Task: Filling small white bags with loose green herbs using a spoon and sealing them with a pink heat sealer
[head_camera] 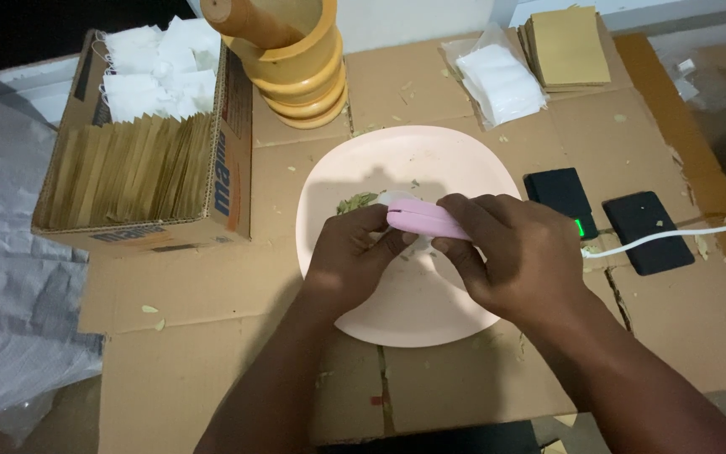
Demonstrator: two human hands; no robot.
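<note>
Both my hands meet over a pale pink plate on the cardboard-covered surface. My right hand grips a small pink handheld sealer, pressing it shut. My left hand pinches a small white sachet under the sealer; only a sliver of the sachet shows. A little heap of dried green leaves lies on the plate just beyond my left fingers.
A cardboard box of tan envelopes and white sachets stands at left. A yellow wooden mortar sits behind the plate. White sachets and tan envelopes lie at back right. Two black devices with a white cable lie at right.
</note>
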